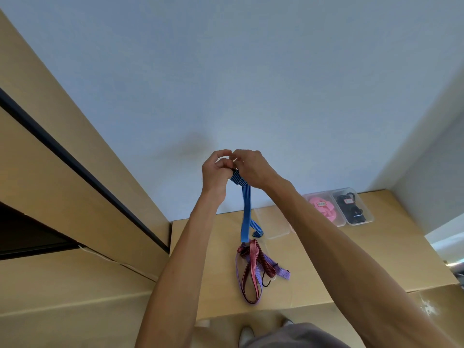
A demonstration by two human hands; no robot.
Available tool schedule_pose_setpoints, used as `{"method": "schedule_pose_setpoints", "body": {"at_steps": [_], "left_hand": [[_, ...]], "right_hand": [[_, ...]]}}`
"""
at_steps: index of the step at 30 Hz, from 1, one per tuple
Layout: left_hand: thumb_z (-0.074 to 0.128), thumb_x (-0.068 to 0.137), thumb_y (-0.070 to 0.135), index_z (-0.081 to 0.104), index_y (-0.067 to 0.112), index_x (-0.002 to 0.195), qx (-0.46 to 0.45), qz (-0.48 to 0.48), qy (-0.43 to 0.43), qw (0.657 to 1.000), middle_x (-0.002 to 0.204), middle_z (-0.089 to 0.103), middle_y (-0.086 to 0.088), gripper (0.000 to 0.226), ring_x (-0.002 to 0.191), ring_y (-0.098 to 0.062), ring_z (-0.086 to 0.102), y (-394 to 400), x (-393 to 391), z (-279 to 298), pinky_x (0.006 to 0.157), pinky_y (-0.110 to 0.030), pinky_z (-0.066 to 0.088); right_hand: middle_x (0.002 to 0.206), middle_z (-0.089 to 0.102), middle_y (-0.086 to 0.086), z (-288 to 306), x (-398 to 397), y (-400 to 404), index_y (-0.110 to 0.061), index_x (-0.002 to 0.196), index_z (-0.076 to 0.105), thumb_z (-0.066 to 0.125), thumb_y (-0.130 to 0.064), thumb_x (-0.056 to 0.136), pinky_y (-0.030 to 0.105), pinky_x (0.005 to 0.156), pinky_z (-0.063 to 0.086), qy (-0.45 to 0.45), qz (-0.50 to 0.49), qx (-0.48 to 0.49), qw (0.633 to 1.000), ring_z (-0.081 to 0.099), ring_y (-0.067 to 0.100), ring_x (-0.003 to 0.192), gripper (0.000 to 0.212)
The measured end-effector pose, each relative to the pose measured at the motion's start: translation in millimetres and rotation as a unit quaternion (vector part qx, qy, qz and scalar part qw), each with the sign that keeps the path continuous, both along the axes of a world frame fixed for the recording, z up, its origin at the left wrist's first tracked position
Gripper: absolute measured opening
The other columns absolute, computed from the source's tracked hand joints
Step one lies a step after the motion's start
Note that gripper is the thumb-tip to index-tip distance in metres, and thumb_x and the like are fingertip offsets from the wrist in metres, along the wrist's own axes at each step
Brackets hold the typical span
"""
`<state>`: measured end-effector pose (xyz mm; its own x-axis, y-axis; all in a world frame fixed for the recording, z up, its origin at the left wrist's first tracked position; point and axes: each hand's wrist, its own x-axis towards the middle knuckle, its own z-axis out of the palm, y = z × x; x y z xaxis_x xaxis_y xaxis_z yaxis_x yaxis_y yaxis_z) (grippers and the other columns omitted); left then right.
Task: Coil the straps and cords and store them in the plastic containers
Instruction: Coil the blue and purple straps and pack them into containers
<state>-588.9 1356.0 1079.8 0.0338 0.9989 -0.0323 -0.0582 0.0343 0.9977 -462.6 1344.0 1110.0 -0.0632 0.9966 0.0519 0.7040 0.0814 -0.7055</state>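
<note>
A person stands at a cardboard box top [351, 259] and holds a blue strap [246, 209] up in the air with both hands, which are raised together above the box. The left hand [216, 172] and the right hand [252, 169] meet at the strap's top end, fingers curled around it, where a first turn or two of blue webbing is wrapped just under the knuckles. From that shared grip the strap's long axis runs nearly straight down toward the box, and its free tail curls at the bottom, near or on the box surface; which cannot be told. Both hands are equally close to the wound end, so the length left to coil lies wholly below them, and the next turns will probably have to draw that hanging length upward. On the box, directly under the blue strap's tail, a red and purple strap bundle [253, 270] lies loose and uncoiled, with a dark hook showing at its right side. At the box's far edge, against the wall, a clear empty container [275, 222] sits just right of the hanging strap, partly hidden by the right forearm. Further right along that edge stand a container of pink straps [324, 205] and a container of black cords [351, 204], side by side.
</note>
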Motion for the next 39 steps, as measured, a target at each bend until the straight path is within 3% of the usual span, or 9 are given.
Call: {"method": "schedule_pose_setpoints", "body": {"at_steps": [4,8,12,16,19,25,32,36,39], "left_hand": [[0.039,0.069,-0.029,0.069,0.013,0.1,0.004,0.02,-0.008,1.0,0.067,0.06,-0.001,0.06,0.066,-0.011,0.06,-2.2,5.2,-9.3,0.065,-0.02,0.052],[0.041,0.069,-0.029,0.068,0.014,0.097,0.012,0.066,-0.044,0.997,0.069,0.056,0.002,0.057,0.067,-0.011,0.058,2.5,0.1,-6.4,0.07,-0.021,0.052],[0.047,0.075,-0.025,0.068,0.014,0.098,0.012,0.059,-0.037,0.998,0.081,0.063,-0.003,0.049,0.072,-0.011,0.063,3.0,3.1,-0.5,0.071,-0.021,0.053],[0.063,0.087,0.018,0.071,0.021,0.09,-0.052,0.052,0.065,0.995,0.08,0.068,0.005,0.009,0.07,-0.011,0.06,3.6,4.9,4.9,0.059,-0.022,0.047],[0.064,0.087,0.051,0.069,0.012,0.076,-0.146,0.033,0.047,0.988,0.06,0.058,0.001,0.041,0.049,-0.013,0.047,7.7,2.4,7.9,0.046,-0.022,0.037],[0.072,0.088,0.009,0.073,0.002,0.089,-0.215,-0.02,-0.074,0.974,0.069,0.07,-0.01,0.008,0.061,-0.018,0.063,10.0,-4.4,13.9,0.057,-0.024,0.055],[0.071,0.084,-0.006,0.073,0.003,0.106,-0.08,0.033,-0.027,0.996,0.095,0.075,-0.015,0.024,0.08,-0.022,0.073,3.6,5.1,11.9,0.069,-0.022,0.058],[0.07,0.084,-0.002,0.078,0.015,0.089,0.049,0.061,0.028,0.997,0.083,0.076,-0.009,0.019,0.075,-0.02,0.071,0.8,11.1,11.1,0.073,-0.031,0.061],[0.066,0.087,0.002,0.074,0.01,0.096,0.127,0.1,0.142,0.977,0.084,0.072,0.003,0.014,0.077,-0.006,0.067,1.1,13.4,7.1,0.074,-0.02,0.055]], "right_hand": [[0.071,0.059,-0.004,-18.3,0.2,-10.5,-0.009,0.082,0.066,0.047,-0.019,0.098,0.023,0.059,0.035,0.118,-0.037,-0.028,0.992,0.048,0.008,0.063,0.027],[0.1,0.07,-0.001,-25.8,8.3,-10.5,-0.016,0.105,0.07,0.056,-0.047,0.096,0.027,0.081,0.051,0.207,-0.029,-0.078,0.975,0.063,0.009,0.093,0.035],[0.088,0.066,0.011,-26.1,8.7,-8.4,-0.012,0.101,0.069,0.068,-0.027,0.092,0.043,0.081,0.059,0.332,-0.027,-0.06,0.941,0.064,0.019,0.083,0.018],[0.074,0.059,-0.002,-21.4,13.3,-2.3,-0.01,0.102,0.068,0.072,-0.017,0.086,0.036,0.07,0.054,0.33,-0.058,0.017,0.942,0.056,0.015,0.069,0.018],[0.082,0.064,-0.002,-18.2,20.0,0.5,-0.011,0.106,0.07,0.074,-0.016,0.085,0.04,0.077,0.056,0.271,-0.035,0.029,0.962,0.058,0.013,0.072,0.023],[0.11,0.068,0.003,-25.6,22.8,-3.1,-0.011,0.119,0.069,0.078,-0.009,0.081,0.033,0.089,0.058,0.281,-0.023,0.036,0.959,0.067,0.018,0.098,0.039],[0.1,0.072,0.007,-25.3,24.5,-1.9,-0.016,0.117,0.067,0.065,-0.016,0.091,0.017,0.071,0.054,0.38,-0.017,-0.005,0.925,0.07,0.01,0.087,0.026],[0.097,0.074,0.011,-24.5,23.0,-0.2,-0.014,0.117,0.061,0.061,-0.03,0.097,0.026,0.067,0.057,0.422,-0.048,-0.041,0.904,0.073,0.024,0.079,0.026],[0.084,0.073,0.009,-26.9,18.7,-2.1,-0.006,0.107,0.065,0.058,-0.037,0.099,0.029,0.06,0.055,0.439,-0.061,-0.057,0.895,0.067,0.022,0.065,0.033]]}}
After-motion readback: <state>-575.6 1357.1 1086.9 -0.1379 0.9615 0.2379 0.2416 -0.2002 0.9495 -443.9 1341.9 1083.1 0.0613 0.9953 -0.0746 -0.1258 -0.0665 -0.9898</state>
